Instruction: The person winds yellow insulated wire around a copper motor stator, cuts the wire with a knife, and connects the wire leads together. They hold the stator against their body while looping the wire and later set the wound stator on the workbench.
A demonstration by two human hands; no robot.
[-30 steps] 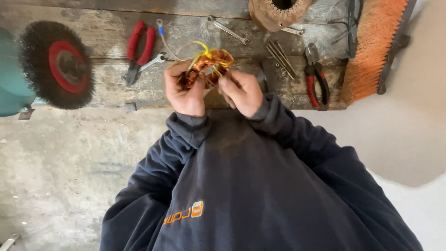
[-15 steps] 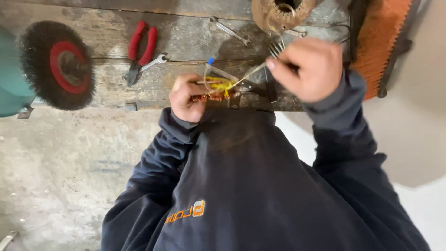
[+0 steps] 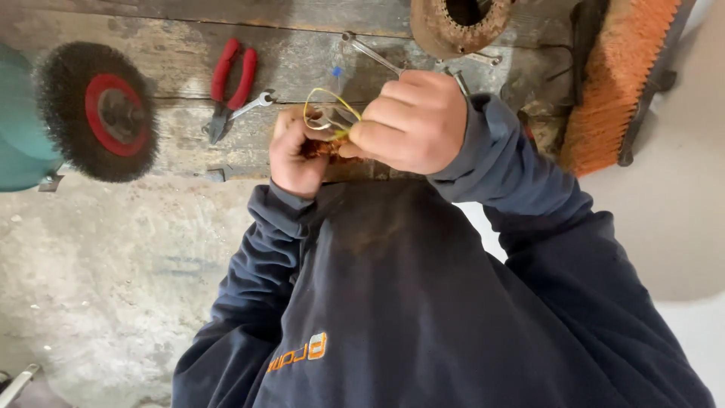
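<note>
the left hand (image 3: 296, 155) is curled almost into a fist, wrapped round a small copper-coloured wire bundle (image 3: 321, 146); only a bit of the bundle peeks out past the knuckles, so its full shape is hidden; the right hand (image 3: 411, 121) is also curled tight, with the fingertips pinched together on a thin yellow wire (image 3: 326, 96) that comes out of the bundle; the two hands sit side by side and touch, just above the chest of the dark blue top (image 3: 423, 302); the yellow wire makes a round loop that stands up and away from the body, toward the bench, and both ends of the loop run back down to the spot between the hands; a few pale wires lie inside the loop; i cannot tell which way the bundle's long side runs, as the left hand covers most of it.

the old wooden bench (image 3: 174, 53) lies past the hands; on it are red-handled pliers (image 3: 230, 87) with the nose pointing toward the body, and a small spanner (image 3: 253, 103) just beside them; a round wire brush wheel (image 3: 97, 111) with a red middle stands at the left; a rusty round part (image 3: 445, 26) sits at the far edge; an orange brush (image 3: 612, 83) lies on the right.
</note>
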